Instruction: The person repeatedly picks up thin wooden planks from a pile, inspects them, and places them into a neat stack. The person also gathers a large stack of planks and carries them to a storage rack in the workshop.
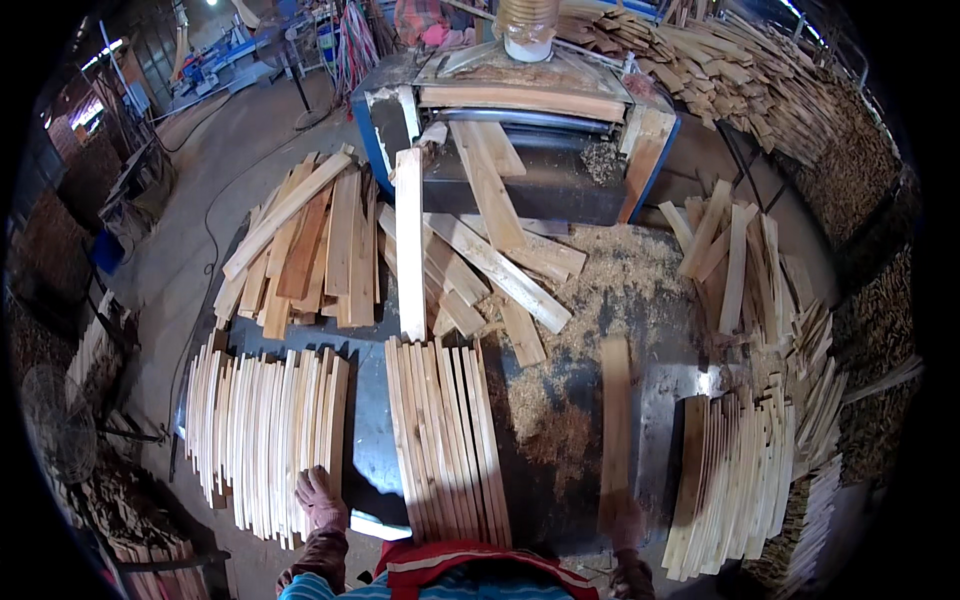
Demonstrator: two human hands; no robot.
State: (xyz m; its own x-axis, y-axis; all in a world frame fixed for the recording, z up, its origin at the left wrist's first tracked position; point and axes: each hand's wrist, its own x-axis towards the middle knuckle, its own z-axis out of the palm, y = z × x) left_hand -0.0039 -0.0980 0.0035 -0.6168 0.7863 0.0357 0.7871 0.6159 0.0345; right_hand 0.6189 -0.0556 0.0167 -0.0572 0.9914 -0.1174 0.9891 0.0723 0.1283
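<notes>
On the left of the bench stands a tight row of pale wooden slats [265, 430] set on edge. My left hand [322, 502] lies on top of the row near its right end, its fingers stretched over the slat edges. My right hand [626, 527], in shadow, is closed at the near end of a single flat wooden plank [615, 430], which points away from me. Between my hands is a second row of slats [445, 440]. Farther right is another row of slats [735, 480], its left side shaded.
A planing machine [520, 160] with a wide mouth and a hose stands ahead. Loose boards [490, 265] cross in front of it, beside sawdust [640, 290] on the dark bench. A board heap [310, 245] is at left; more wood [760, 90] is piled at back right.
</notes>
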